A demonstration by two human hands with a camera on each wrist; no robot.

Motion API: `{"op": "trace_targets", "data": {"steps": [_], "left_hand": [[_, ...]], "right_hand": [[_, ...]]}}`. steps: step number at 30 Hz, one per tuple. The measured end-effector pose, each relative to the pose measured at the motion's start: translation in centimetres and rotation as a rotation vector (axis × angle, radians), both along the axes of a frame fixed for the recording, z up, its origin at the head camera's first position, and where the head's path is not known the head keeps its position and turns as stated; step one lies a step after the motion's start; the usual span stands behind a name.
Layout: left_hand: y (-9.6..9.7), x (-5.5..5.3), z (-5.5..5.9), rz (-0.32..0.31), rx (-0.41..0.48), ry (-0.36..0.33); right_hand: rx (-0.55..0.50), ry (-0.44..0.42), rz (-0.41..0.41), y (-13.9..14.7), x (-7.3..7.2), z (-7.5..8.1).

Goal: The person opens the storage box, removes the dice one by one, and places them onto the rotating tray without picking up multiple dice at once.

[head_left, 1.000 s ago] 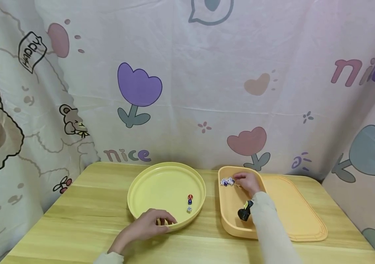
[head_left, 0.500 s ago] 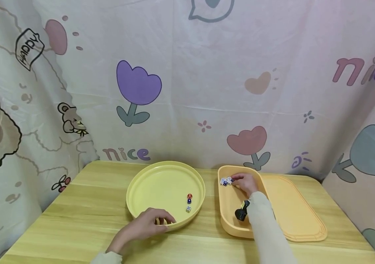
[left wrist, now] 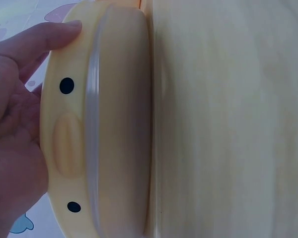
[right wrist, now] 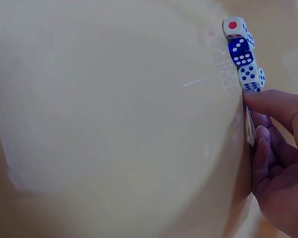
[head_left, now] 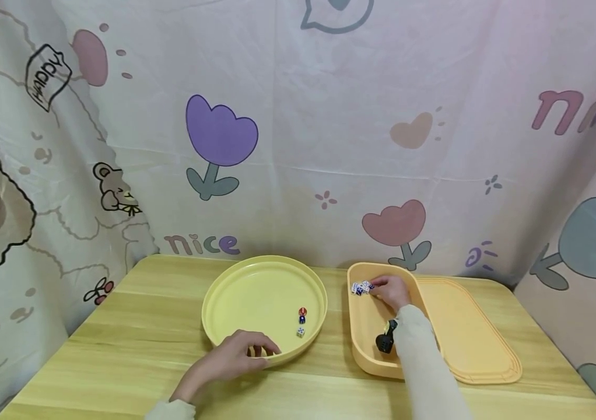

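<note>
Touching one end of the dice (right wrist: 247, 72), the right hand (head_left: 391, 293) is inside the oblong orange bin (head_left: 365, 318), near its far left corner. The thumb points at the end of the row and the other fingers curl inward; I cannot tell whether a die is pinched between them. The left hand (head_left: 232, 354) is clamped on the near rim of the round yellow tray (head_left: 245, 291), thumb outside, fingertips inside.

Bin and tray stand apart near the far edge of the surface (head_left: 119, 350), which shows pale wood grain. Both look smooth; the bin has rounded corners, and the tray's low outer wall bears two black dots with a raised oval between. A flat orange panel (head_left: 466, 332) with a grooved border lies beside the bin, toward the surface's right edge.

The dice are small, round-cornered cubes packed close: a red-pipped die (right wrist: 233, 26) in white, a dark blue die (right wrist: 241, 53) with white pips, others white with blue pips. Near the tray's right wall, a red die (head_left: 302, 312), a blue die (head_left: 302, 319) and a small white die (head_left: 300, 332) form a short line.
</note>
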State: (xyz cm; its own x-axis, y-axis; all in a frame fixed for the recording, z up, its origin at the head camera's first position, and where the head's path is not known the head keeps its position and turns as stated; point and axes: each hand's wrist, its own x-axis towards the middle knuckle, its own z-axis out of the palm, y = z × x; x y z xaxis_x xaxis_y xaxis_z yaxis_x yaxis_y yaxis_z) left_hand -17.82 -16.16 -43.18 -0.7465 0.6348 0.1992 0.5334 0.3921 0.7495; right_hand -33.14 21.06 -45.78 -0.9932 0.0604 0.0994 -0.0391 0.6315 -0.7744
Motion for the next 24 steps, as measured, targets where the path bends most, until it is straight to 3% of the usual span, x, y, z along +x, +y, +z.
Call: {"op": "trace_targets", "data": {"steps": [13, 19, 24], "left_hand": [[0.0, 0.0, -0.1, 0.01, -0.01, 0.005], [0.0, 0.0, -0.1, 0.022, -0.02, -0.002], [0.1, -0.1, -0.1, 0.024, -0.026, 0.0]], "right_hand": [[-0.151, -0.04, 0.045, 0.1, -0.1, 0.9], [-0.111, 0.013, 0.108, -0.7, 0.4, 2.5], [-0.105, 0.03, 0.112, -1.2, 0.5, 3.6]]}}
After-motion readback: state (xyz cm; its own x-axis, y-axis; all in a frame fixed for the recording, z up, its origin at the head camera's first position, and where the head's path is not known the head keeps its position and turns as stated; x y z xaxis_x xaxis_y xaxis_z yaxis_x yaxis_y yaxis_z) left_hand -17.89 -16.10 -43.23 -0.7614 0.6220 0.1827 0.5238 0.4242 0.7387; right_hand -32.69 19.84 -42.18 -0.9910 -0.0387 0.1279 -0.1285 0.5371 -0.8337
